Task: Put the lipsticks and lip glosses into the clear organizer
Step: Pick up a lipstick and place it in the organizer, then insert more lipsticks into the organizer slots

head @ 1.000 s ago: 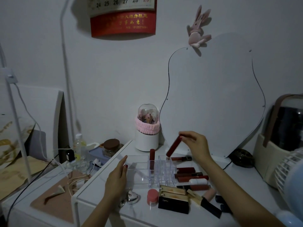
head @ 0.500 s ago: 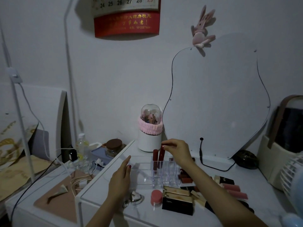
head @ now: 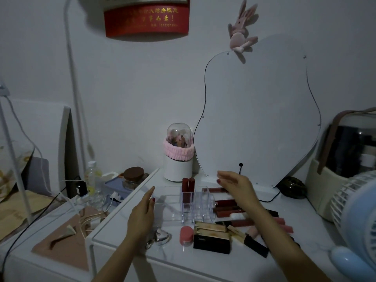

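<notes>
Your left hand (head: 142, 214) lies flat against the left end of the clear organizer (head: 183, 206), fingers straight and together, holding nothing. Your right hand (head: 236, 188) hovers above the organizer's far right side, fingers spread and slightly curled, empty, not touching any tube.

The organizer sits mid-table on the white table (head: 183, 259), with an open tray part on the left and a grid of upright slots on the right. Two dark red tubes (head: 188, 191) stand upright side by side in the far left slots, touching each other. The other slots look empty.

The loose lipsticks and lip glosses (head: 230, 209) lie on their sides just right of the organizer, partly hidden under your right forearm. One reddish tube (head: 213, 189) lies beyond the organizer near the mirror's base. Near edge of the pile: gold-and-black boxes (head: 211, 235) and a black-and-gold lipstick (head: 250, 240), lying flat.

A small pink jar (head: 186, 235) stands just near of the organizer, left of the boxes. A shiny metal piece (head: 160, 237) lies near your left wrist.

Far side: a white brush holder (head: 178, 157) with a clear dome and pink band, and the wavy-edged mirror (head: 258, 110) to its right. A blue fan (head: 358, 220) is at the right edge.
</notes>
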